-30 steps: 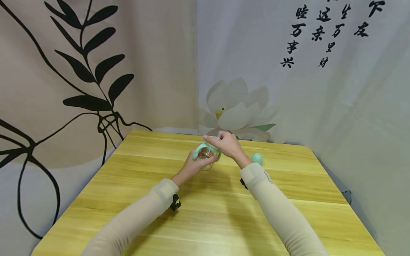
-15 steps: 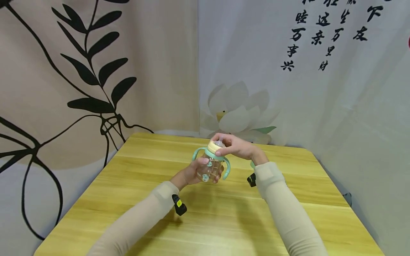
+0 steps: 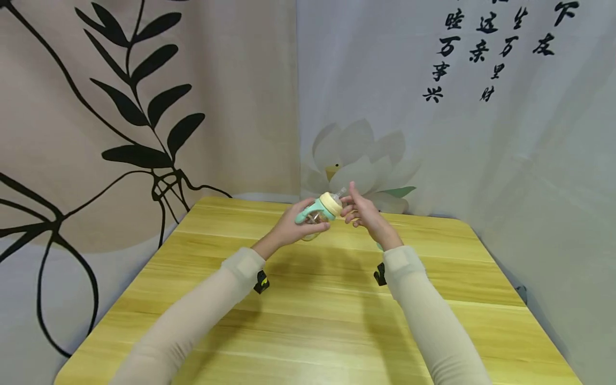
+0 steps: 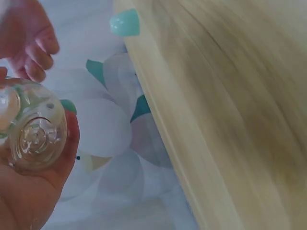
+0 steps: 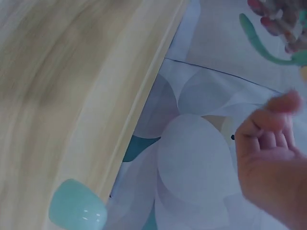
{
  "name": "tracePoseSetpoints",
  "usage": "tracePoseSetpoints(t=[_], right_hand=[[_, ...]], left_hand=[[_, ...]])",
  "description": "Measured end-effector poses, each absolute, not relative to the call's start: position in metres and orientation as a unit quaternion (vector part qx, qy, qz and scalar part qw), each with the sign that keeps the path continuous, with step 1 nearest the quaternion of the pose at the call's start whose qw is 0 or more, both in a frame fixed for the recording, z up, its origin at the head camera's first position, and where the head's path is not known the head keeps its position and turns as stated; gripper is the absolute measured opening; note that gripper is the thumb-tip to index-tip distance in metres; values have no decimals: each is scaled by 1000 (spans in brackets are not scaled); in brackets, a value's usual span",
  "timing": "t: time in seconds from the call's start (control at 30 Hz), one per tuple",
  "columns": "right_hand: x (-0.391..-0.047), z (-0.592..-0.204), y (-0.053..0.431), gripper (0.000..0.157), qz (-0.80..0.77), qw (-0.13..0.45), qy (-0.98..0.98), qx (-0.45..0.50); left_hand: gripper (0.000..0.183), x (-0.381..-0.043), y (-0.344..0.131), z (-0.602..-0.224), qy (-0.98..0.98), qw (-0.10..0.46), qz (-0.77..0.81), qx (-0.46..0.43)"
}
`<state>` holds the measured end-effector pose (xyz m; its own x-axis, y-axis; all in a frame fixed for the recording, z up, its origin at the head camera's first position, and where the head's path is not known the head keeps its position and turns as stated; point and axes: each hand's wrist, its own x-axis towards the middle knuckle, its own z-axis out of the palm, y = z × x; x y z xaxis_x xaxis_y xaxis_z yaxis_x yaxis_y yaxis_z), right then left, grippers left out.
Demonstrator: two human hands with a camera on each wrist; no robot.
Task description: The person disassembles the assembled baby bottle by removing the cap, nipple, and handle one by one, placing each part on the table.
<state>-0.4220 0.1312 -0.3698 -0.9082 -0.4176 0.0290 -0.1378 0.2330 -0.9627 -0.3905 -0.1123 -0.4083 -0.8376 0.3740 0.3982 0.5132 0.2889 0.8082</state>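
My left hand (image 3: 300, 222) grips a clear baby bottle (image 3: 315, 216) above the far part of the table. Mint-green handles and a cream collar (image 3: 331, 203) are on the bottle, and its clear teat (image 3: 339, 193) tips up to the right. The bottle's round clear base (image 4: 39, 139) faces the left wrist camera. Just right of the teat, my right hand (image 3: 363, 214) is raised with thumb up and fingers loosely bent, holding nothing. A mint-green dome-shaped cap (image 5: 77, 207) stands on the table; in the head view my right wrist hides nearly all of it.
The wooden table (image 3: 308, 321) stretches out under both arms. Its far edge lies close to a printed curtain (image 3: 240, 107) with leaves, a lotus and black writing. A small black camera is strapped at each wrist.
Half a second ago my right fingers held the bottle's collar; now they are off it, to the right. The bottle has swung from nearly upright to tilted right, slightly higher.
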Motion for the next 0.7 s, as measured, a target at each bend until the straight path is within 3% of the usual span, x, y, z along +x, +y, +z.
tracePoseSetpoints(t=[0.17,0.47,0.57,0.7], right_hand=[[-421,-372,126,91,-580,87,799,-130],[-410,-371,118,77,-513,117,842,-122],[-408,-366,118,67,-512,119,839,-142],[-406,-352,124,47,-476,146,842,-210]], left_hand=[[54,-400,-116,-409,-841,88,-456,-278],[55,-397,-110,-419,-853,84,-418,-303],[52,-395,-111,-420,-830,37,-465,-306],[43,-394,-118,-418,-787,-71,-523,-319]])
